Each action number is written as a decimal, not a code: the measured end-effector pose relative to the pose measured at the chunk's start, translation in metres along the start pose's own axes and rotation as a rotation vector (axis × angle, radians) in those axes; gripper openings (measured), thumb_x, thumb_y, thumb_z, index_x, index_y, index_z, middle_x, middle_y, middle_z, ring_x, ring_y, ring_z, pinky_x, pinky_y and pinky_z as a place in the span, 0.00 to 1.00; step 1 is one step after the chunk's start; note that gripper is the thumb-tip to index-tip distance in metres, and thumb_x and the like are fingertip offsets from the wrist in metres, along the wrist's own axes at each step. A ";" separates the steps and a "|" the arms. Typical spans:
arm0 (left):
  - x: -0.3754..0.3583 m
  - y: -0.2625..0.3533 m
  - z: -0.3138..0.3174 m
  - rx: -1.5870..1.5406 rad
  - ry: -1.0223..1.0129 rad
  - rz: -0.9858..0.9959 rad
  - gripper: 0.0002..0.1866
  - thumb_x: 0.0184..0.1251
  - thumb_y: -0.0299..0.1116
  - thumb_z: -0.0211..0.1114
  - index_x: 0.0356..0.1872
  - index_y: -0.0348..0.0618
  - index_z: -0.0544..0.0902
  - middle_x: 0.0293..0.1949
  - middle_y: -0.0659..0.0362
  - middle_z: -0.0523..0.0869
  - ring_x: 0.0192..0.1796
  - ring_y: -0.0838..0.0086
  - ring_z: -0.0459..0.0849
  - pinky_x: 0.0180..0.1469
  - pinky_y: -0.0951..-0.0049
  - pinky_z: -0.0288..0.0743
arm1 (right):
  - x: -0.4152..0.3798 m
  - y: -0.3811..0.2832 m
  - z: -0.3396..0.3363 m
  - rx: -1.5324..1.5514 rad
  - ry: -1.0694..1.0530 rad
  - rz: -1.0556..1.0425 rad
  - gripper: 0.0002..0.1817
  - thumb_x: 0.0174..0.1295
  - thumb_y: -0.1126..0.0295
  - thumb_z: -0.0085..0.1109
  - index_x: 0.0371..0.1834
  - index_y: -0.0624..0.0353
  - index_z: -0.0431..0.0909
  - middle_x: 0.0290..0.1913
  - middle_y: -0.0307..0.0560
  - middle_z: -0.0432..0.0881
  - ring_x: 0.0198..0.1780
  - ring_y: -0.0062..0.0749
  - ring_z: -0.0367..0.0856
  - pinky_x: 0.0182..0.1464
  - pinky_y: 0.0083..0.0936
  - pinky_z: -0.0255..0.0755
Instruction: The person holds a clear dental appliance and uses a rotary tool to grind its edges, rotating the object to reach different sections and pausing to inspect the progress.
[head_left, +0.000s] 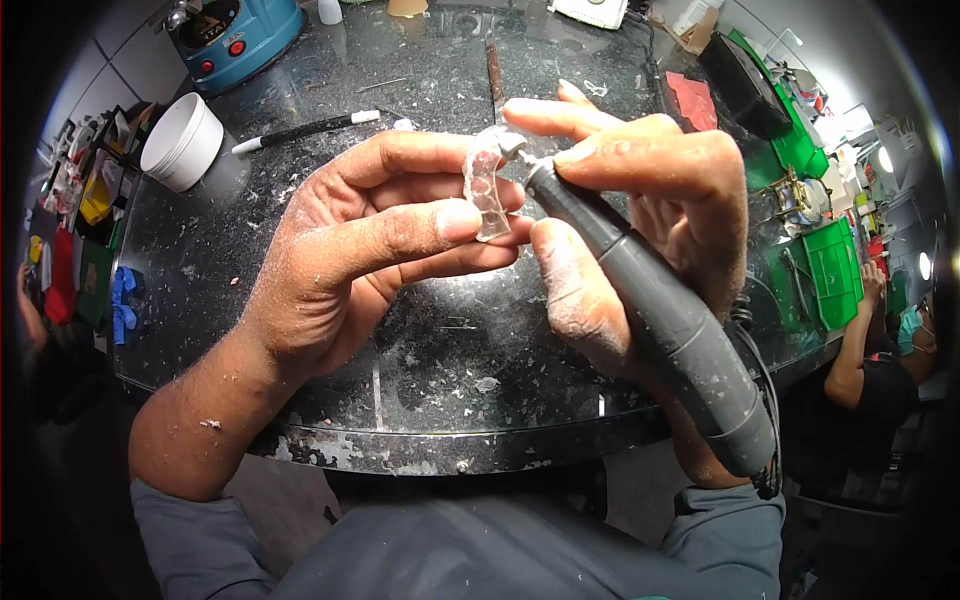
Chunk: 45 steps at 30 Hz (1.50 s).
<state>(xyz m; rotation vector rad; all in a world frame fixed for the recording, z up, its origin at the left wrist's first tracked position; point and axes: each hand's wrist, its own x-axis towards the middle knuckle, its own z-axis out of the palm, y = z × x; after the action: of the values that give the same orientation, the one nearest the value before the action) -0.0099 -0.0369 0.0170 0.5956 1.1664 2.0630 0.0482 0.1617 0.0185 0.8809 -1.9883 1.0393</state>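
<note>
At centre frame the left hand (pixel 370 235) pinches a small clear plastic dental piece (pixel 487 185) between thumb and fingers, holding it upright above the worktop. The right hand (pixel 640 210) is closed around a grey rotary handpiece (pixel 650 300), gripped pen-style, with its metal tip touching the upper edge of the clear piece. The handpiece body runs down toward the lower right of the frame, where a dark cable leaves its end. Both hands are dusted with white powder.

Beneath the hands lies a dark glossy worktop (pixel 420 350), rounded at its near edge and scattered with white chips and dust. At the upper left of the frame stands a white round container (pixel 183 140), open side facing right. Just right of it lies a black marker with a white cap (pixel 305 128). At the top left sits a blue machine (pixel 235 35) with red buttons; its label is too blurred to read. A red-brown slender tool (pixel 495 75) lies at top centre.

At the right of the frame are green trays (pixel 835 270) and, beyond the worktop edge, another person's arm (pixel 860 330) in a dark shirt. No writing anywhere in the frame is legible.
</note>
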 end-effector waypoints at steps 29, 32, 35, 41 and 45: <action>-0.001 -0.001 0.001 0.028 0.017 0.006 0.21 0.63 0.26 0.63 0.56 0.35 0.72 0.50 0.48 0.82 0.52 0.65 0.84 0.55 0.64 0.82 | -0.002 -0.001 0.006 0.062 0.140 0.031 0.20 0.44 0.74 0.71 0.42 0.66 0.78 0.40 0.52 0.81 0.50 0.43 0.83 0.63 0.50 0.67; -0.001 0.000 0.001 0.029 0.013 0.004 0.21 0.63 0.26 0.63 0.57 0.35 0.72 0.50 0.48 0.82 0.52 0.65 0.84 0.55 0.65 0.82 | -0.001 0.004 0.003 -0.026 0.030 -0.044 0.23 0.49 0.83 0.61 0.49 0.62 0.66 0.37 0.51 0.78 0.52 0.54 0.82 0.65 0.60 0.60; 0.000 -0.001 0.001 0.015 0.010 0.010 0.21 0.63 0.26 0.62 0.57 0.34 0.72 0.50 0.48 0.82 0.52 0.65 0.84 0.55 0.65 0.82 | 0.002 0.003 -0.002 0.017 -0.015 -0.059 0.23 0.49 0.83 0.61 0.48 0.62 0.66 0.37 0.51 0.78 0.52 0.54 0.82 0.65 0.60 0.60; 0.000 -0.002 0.000 0.020 0.005 0.012 0.21 0.63 0.25 0.62 0.57 0.34 0.72 0.50 0.48 0.82 0.52 0.65 0.85 0.56 0.64 0.82 | 0.001 0.002 0.001 -0.001 0.017 -0.028 0.23 0.48 0.83 0.62 0.48 0.62 0.66 0.37 0.51 0.78 0.52 0.53 0.82 0.65 0.59 0.61; 0.000 -0.001 -0.001 0.019 0.003 0.017 0.20 0.63 0.25 0.61 0.56 0.33 0.73 0.50 0.48 0.82 0.53 0.65 0.84 0.56 0.64 0.81 | 0.000 0.002 0.002 -0.015 0.029 -0.016 0.22 0.49 0.83 0.61 0.48 0.61 0.66 0.38 0.51 0.78 0.53 0.52 0.82 0.66 0.59 0.60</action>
<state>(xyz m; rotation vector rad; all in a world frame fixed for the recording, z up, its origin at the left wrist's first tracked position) -0.0100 -0.0365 0.0155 0.6144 1.1877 2.0697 0.0461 0.1615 0.0167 0.8674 -1.9592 1.0214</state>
